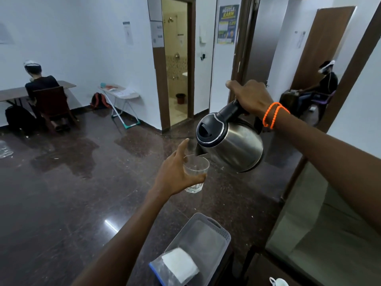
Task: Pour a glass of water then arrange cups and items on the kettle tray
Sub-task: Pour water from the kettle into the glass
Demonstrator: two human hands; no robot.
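Note:
My left hand (175, 174) grips a clear faceted glass (195, 172) held in the air over the dark floor. A steel kettle (231, 141) with a black lid and handle is tilted, its spout touching the glass rim; my right hand (249, 96), with orange bands at the wrist, holds its handle. A little water sits in the bottom of the glass. Below me lies a grey plastic tray (214, 230) holding a clear bag with a white folded item (179, 263). A white cup (279, 282) peeks in at the bottom edge.
A mirror with a brown frame (329, 203) stands on my right. One person sits at a desk (43, 89) far left. A folding table (121, 93) and an open bathroom doorway (177, 62) lie ahead. The floor is dark polished stone.

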